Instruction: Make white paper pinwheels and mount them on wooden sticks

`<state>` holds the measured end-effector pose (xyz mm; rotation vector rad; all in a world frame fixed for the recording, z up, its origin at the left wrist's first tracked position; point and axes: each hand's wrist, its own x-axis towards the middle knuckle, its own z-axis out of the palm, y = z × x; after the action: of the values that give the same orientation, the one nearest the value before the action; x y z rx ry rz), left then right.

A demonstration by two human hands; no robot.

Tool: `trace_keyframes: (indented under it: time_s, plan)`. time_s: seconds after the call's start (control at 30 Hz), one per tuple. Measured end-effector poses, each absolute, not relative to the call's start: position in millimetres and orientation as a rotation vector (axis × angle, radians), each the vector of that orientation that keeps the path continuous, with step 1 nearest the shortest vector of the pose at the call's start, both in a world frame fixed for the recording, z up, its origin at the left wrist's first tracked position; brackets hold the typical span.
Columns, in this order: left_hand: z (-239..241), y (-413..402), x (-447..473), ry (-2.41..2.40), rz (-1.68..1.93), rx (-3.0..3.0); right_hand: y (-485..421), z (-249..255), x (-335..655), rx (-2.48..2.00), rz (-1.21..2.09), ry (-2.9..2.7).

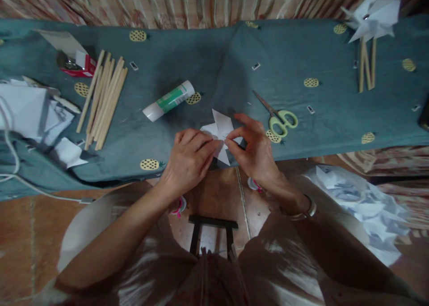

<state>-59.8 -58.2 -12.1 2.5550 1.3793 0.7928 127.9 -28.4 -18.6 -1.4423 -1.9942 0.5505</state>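
A white folded paper pinwheel (220, 128) lies near the front edge of a table under a teal cloth (214, 60) with pineapple prints. My left hand (189, 159) rests on the pinwheel's left side, fingers curled and pressing the paper at its centre. From the right, my right hand (253, 150) pinches the pinwheel's centre with thumb and forefinger. Both hands meet over the middle of the paper, so its lower part is hidden.
A glue stick (168, 101) lies left of the paper, green-handled scissors (279, 116) to the right. Several wooden sticks (103, 98), a red box (79, 64) and white paper sheets (30, 111) lie at the left. A finished pinwheel (373, 15) on sticks lies far right. Paper scraps (360, 205) fill a bag below right.
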Motion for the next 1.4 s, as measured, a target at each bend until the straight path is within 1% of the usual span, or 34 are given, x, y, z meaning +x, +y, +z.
trace_keyframes:
  time_s: [0.13, 1.4]
  plan:
    - [-17, -54, -61, 1.438, 0.738, 2.559, -27, -20, 129, -1.433, 0.555, -1.993]
    - [-17, -45, -53, 1.449, 0.671, 2.576, -28, -26, 131, -1.370, 0.631, -1.936]
